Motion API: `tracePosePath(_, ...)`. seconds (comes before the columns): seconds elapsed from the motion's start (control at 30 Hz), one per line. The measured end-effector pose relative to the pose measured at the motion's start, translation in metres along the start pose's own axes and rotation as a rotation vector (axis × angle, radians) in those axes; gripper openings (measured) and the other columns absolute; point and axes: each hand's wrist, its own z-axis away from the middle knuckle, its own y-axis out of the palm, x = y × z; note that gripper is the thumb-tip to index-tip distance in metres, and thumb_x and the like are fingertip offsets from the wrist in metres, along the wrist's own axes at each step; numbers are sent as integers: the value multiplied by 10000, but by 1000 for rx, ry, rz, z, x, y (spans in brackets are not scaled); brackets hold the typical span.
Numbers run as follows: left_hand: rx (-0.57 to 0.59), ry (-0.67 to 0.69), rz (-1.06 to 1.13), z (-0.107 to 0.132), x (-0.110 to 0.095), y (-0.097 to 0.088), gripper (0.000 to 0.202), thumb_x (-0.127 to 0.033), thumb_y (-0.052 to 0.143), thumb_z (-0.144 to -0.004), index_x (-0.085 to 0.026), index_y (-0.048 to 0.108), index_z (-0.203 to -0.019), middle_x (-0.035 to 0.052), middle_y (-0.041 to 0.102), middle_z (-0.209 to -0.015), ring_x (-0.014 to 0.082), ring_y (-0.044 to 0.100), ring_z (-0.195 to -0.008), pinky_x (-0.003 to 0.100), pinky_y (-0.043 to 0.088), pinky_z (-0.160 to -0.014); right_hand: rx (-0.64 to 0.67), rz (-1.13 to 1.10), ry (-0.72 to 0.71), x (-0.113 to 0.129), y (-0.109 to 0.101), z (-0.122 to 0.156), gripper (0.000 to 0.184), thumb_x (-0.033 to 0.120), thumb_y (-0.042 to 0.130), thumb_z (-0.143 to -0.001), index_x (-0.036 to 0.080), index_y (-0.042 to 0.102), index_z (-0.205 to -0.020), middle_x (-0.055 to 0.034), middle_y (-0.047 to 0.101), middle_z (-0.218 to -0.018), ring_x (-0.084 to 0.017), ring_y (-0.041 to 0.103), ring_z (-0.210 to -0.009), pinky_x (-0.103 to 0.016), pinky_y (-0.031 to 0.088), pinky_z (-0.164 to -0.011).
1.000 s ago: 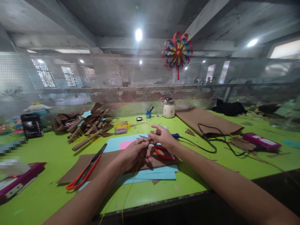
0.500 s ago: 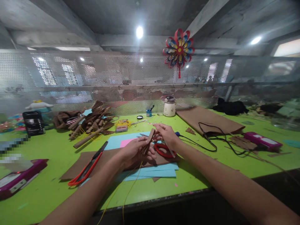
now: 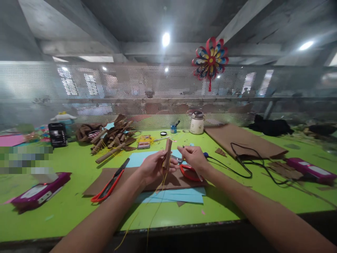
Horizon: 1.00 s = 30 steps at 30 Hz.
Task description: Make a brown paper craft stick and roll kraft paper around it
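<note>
My left hand (image 3: pixel 155 165) is closed around a narrow bundle of folded brown paper (image 3: pixel 167 154), held upright. Yellow string (image 3: pixel 164 181) hangs from the bundle down past the table's front edge. Just to the right, apart from the bundle, my right hand (image 3: pixel 195 158) has thumb and forefinger pinched together; what they hold, if anything, I cannot make out. A thin pale piece shows below its palm. Under this hand are red-handled scissors (image 3: pixel 190 175), partly hidden. A brown paper sheet (image 3: pixel 152 185) and light blue sheets (image 3: pixel 181 196) lie beneath both hands.
Another red-handled pair of scissors (image 3: pixel 112 184) lies left. A heap of rolled brown paper (image 3: pixel 113 138), a phone (image 3: pixel 58 135), a white jar (image 3: pixel 197 123) and a large brown sheet (image 3: pixel 244 140) stand or lie behind. A black cable (image 3: pixel 247 172) runs right, near a purple box (image 3: pixel 310 169).
My right hand has drawn away from the bundle to the right, leaving a gap. The bundle stands more upright in my left hand. The whole view has shifted sideways.
</note>
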Motion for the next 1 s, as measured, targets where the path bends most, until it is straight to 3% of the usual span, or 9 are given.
tracePosePath(0.13,-19,25,53,-3,1,-2,217,-243,448,-877,-78,570,-947,171,691,-866,242,676,-811,374,536,-748,-14,68,-81,2,4,5,433,466,553,-789,173,480,-479,41,398,-435,-83,355,-445,-230,315,-462)
tracePosePath(0.27,-56,108,64,-4,1,-4,104,-189,474,-868,-117,525,-924,144,691,-884,235,677,-833,380,541,-763,-7,109,-130,1,9,8,193,345,602,-758,167,611,-685,-2,573,-611,-124,495,-557,-251,404,-555)
tracePosePath(0.37,-106,135,37,-5,0,-4,58,-165,467,-872,-130,496,-909,142,688,-907,231,677,-843,380,549,-755,-19,155,-157,-2,10,8,138,295,597,-758,164,640,-767,-40,622,-736,-150,546,-646,-275,435,-629)
tracePosePath(0.53,-126,160,7,-6,2,-4,94,-193,467,-881,-118,507,-922,168,672,-990,231,671,-884,380,545,-790,-82,102,-88,-9,3,1,157,305,565,-778,164,596,-716,-7,574,-603,-141,525,-564,-262,418,-561)
tracePosePath(0.67,-157,161,5,-8,3,-6,135,-191,459,-887,-92,544,-923,182,665,-1019,223,669,-888,349,547,-791,-2,101,-104,-7,0,1,207,323,547,-801,147,651,-777,7,570,-565,-126,500,-524,-244,386,-525)
tracePosePath(0.8,-221,199,21,-11,3,-8,133,-182,446,-890,-95,546,-892,168,678,-993,232,667,-889,368,551,-779,221,143,-143,3,8,12,300,361,544,-818,147,701,-678,9,584,-533,-112,480,-504,-231,356,-507)
tracePosePath(0.9,-241,236,54,-13,2,-5,110,-183,440,-891,-115,519,-859,177,677,-988,250,662,-905,413,541,-792,320,91,-125,11,20,20,230,314,568,-800,159,736,-773,-9,686,-687,-138,571,-616,-238,414,-583)
tracePosePath(1.0,-267,239,59,-11,-3,2,90,-181,424,-897,-135,494,-861,180,672,-1005,254,661,-912,431,533,-797,314,95,-59,18,32,23,204,258,586,-772,157,739,-861,-38,718,-826,-166,615,-740,-258,446,-674)
